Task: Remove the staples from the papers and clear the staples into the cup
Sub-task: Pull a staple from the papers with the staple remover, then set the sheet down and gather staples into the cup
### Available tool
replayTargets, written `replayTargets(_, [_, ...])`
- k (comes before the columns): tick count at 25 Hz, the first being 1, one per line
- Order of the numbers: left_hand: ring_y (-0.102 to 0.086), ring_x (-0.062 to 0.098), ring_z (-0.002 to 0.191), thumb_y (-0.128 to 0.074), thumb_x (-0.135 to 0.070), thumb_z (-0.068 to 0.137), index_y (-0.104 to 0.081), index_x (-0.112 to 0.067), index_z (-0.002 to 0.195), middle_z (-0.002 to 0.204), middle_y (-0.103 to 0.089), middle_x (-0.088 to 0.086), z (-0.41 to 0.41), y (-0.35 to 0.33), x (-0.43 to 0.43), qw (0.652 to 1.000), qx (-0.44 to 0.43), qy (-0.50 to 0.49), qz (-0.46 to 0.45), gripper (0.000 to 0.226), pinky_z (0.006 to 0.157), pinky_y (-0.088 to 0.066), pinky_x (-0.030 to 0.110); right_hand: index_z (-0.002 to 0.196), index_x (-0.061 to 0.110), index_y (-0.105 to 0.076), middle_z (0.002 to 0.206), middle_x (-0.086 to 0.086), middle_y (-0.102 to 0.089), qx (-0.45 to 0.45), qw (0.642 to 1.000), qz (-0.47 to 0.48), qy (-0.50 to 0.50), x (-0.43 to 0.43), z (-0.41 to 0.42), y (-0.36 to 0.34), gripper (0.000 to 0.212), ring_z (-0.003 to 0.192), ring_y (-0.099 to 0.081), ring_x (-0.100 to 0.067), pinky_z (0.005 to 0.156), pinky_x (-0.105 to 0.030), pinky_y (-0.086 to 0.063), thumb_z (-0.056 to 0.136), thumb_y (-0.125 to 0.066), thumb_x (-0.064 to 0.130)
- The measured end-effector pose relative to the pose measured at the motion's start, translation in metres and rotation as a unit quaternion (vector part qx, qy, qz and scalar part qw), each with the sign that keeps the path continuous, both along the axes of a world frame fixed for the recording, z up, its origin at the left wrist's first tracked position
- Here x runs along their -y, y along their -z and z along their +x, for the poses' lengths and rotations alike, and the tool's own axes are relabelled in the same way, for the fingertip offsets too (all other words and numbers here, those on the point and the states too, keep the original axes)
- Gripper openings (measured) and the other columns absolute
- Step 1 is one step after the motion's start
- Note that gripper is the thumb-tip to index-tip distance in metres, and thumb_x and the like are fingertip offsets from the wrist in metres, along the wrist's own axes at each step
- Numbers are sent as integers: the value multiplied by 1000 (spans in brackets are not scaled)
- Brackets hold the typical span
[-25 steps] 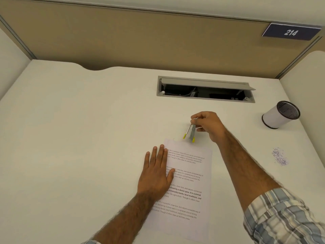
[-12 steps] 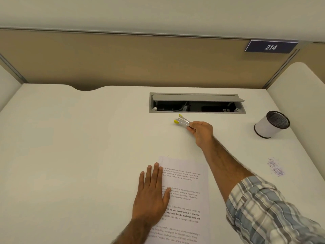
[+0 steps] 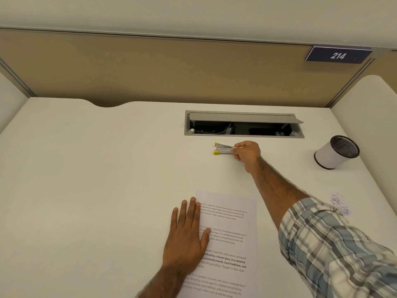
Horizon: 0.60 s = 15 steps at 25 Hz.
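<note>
The printed papers lie on the white desk near its front edge. My left hand rests flat on their left edge, fingers straight. Beyond the sheets, my right hand pinches a metal staple remover with yellow tips, low over the desk just in front of the cable hatch. The white cup with a dark rim stands tilted at the far right. A small pile of staples lies on the desk right of my right sleeve.
An open grey cable hatch is set into the desk at the back. A tan partition with a "214" sign closes the back, and white side panels stand left and right.
My right hand has carried the staple remover away from the top of the papers toward the hatch and lowered it to the desk. My left hand stayed flat on the papers.
</note>
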<state>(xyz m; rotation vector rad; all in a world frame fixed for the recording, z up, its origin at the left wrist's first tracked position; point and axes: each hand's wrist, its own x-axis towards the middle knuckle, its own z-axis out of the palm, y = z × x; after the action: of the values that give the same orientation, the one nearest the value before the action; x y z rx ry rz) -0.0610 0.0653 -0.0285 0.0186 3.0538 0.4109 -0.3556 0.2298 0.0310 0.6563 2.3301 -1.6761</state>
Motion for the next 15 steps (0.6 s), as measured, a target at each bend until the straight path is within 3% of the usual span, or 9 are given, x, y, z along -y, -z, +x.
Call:
replayTargets(4, [8,22,161,-28,-53,107,1,-14,166,175,7,3,0,-1,0,1000,5,2,4,76,127,-1,46,99,13,-71,106,-6,-69,-69,963,223,-135,-4,-1,9,17,94,-63,-24,83,-32,-54,84,-69,5])
replayTargets(8, [14,22,160,-24,-54,107,4,-15,165,174,13,2,0,-3,-1,1000,13,5,6,76,128,1,46,123,13,-65,124,-13,-57,-110,911,346,-193,-5,16,5,32,113,-55,-31,92,-39,-51,94,-53,6])
replayTargets(10, [12,22,160,-25,-53,107,2,-13,165,174,11,3,0,-3,0,1000,12,4,2,76,128,0,47,129,14,-62,121,-14,-55,-189,877,381,-225,0,45,2,45,114,-52,-33,93,-45,-50,91,-46,-1])
replayTargets(12, [9,23,161,-26,-53,107,-2,-12,165,175,7,4,0,-3,0,1000,11,3,-1,75,128,-2,47,128,16,-65,114,-12,-60,-274,810,401,-328,4,84,10,51,104,-55,-33,88,-45,-50,85,-48,-5])
replayTargets(15, [8,24,161,-25,-53,107,-5,-11,165,175,5,6,0,-2,-1,1000,12,4,-1,75,128,-2,48,134,24,-60,118,-6,-61,-322,703,438,-459,-3,137,29,57,103,-56,-28,82,-39,-48,84,-54,-3])
